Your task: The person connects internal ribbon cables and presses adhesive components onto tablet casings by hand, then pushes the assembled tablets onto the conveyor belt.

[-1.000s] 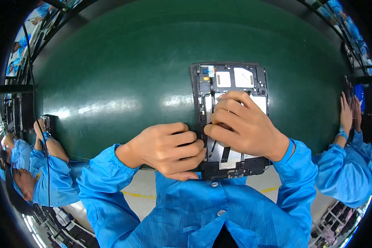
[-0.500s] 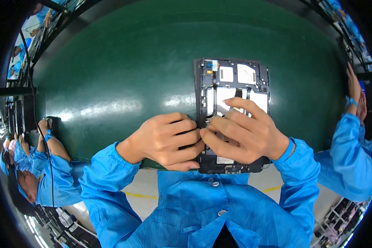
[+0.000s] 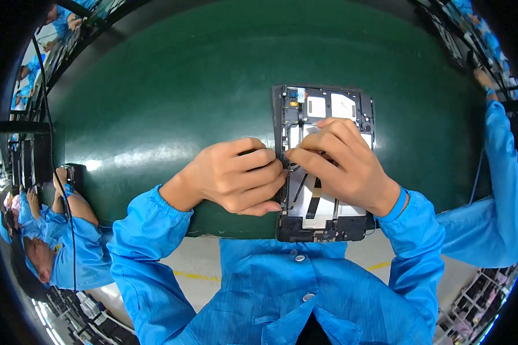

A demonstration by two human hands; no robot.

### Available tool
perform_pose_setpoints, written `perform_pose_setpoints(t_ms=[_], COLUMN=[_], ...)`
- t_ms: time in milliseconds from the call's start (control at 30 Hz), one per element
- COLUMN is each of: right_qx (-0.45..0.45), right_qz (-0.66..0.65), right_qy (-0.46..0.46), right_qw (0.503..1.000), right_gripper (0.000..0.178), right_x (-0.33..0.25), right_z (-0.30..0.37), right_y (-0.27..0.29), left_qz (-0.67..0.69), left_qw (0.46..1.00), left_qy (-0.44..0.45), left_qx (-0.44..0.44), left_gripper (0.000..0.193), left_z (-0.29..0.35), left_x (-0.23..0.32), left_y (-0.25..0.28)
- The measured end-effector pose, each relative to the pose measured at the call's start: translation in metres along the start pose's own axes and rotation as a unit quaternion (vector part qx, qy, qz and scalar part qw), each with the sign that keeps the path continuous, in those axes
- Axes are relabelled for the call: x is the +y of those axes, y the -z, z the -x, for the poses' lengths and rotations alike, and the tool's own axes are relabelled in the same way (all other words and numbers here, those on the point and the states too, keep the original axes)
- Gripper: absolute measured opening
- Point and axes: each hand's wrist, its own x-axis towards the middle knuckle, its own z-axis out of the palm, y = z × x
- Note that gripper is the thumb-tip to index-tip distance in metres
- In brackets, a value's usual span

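While both hands meet at its left edge, an opened tablet chassis [image 3: 323,167] lies flat on the green tabletop [image 3: 172,98], near edge overhanging toward the body. Left hand [image 3: 233,175]: fingers curled together, pressed against the chassis's left rim, with something dark under the fingertips, not identifiable. Right hand [image 3: 342,164]: fingers bunched, tips pinching at the same rim; cannot tell what, if anything, sits between them. Two pale rectangular labels [image 3: 331,106] sit side by side near the chassis's far end, with a small blue tab [image 3: 300,92] at its far-left corner. Right hand covers the chassis middle. Co-worker sleeve [image 3: 501,172] at right, cut off by the rim.
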Motion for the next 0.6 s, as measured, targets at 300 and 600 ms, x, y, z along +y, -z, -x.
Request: perform_pose_setpoints(t_ms=[300, 600], right_qx=[0.009, 0.019], right_qz=[-0.058, -0.075], right_qy=[-0.039, -0.052], right_qw=[0.997, 0.996], right_gripper=[0.050, 0.050], right_x=[0.0002, 0.0014], right_z=[-0.0034, -0.0052], right_y=[-0.0003, -0.0004], left_qz=[0.007, -0.004], left_qw=[1.000, 1.000], left_qy=[0.023, 0.007], left_qx=[-0.005, -0.006], left_gripper=[0.039, 0.040], left_z=[0.0013, -0.0001], left_x=[-0.0059, -0.0042], left_y=[0.0007, 0.0006])
